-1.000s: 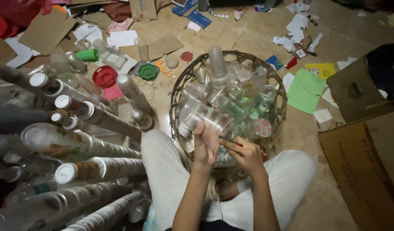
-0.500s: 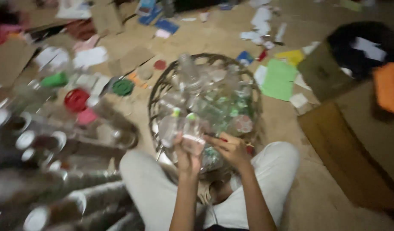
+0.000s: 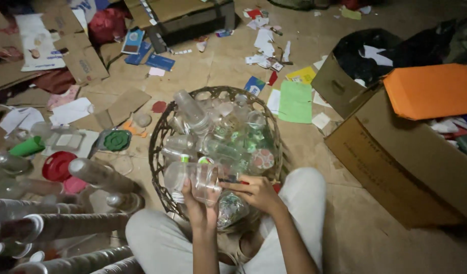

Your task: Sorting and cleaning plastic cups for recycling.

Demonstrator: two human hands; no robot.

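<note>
I see my left hand [image 3: 199, 202] wrapped around a clear plastic bottle [image 3: 193, 177], fingers curled up its side, holding it lying crosswise just over the near rim of the woven basket [image 3: 160, 137]. My right hand [image 3: 254, 193] sits just beside it on the right, fingers pressed together and pinching at the bottle's right end; whether something small is between the fingertips I cannot tell. Both hands hover over the basket's near edge, between my knees in pale trousers [image 3: 304, 203]

The basket is piled with more clear bottles [image 3: 193, 111], some with green labels, one lying high at the back. To my left, a row of long cylinders with white caps [image 3: 35, 223] lies on the floor, and past them a red round lid [image 3: 57, 166], a green lid [image 3: 115, 140] on a dark tray and a green bottle cap piece [image 3: 26, 147]. To my right stands a large cardboard box [image 3: 395, 162] with an orange sheet [image 3: 431, 89] on top. A green paper [image 3: 296, 101] lies on the floor just beyond the basket, among scattered scraps of card and paper
</note>
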